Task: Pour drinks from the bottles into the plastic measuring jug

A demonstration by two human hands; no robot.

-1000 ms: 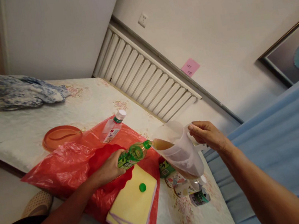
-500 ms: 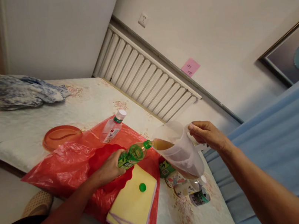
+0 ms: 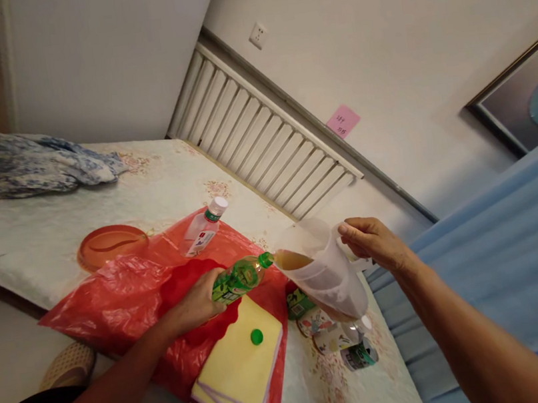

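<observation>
My left hand (image 3: 203, 300) is closed round a green-labelled bottle (image 3: 240, 278), tilted with its neck to the right. The neck meets the lip of a translucent pitcher (image 3: 331, 280) that holds brown liquid. The pitcher leans toward the bottle, and my right hand (image 3: 373, 240) grips it near the handle. Under the bottle, a green cap (image 3: 256, 337) rests on a folded yellow cloth (image 3: 243, 367). The cloth lies on a red plastic bag (image 3: 112, 299). Whether liquid is flowing is too small to tell.
A clear white-capped bottle (image 3: 202, 228) stands on the bag beside an orange lid (image 3: 111, 245). Several containers, including a dark can (image 3: 360, 355), stand behind the pitcher. Patterned fabric (image 3: 31, 163) lies on the bed (image 3: 155, 185); a blue curtain (image 3: 483, 250) hangs at right.
</observation>
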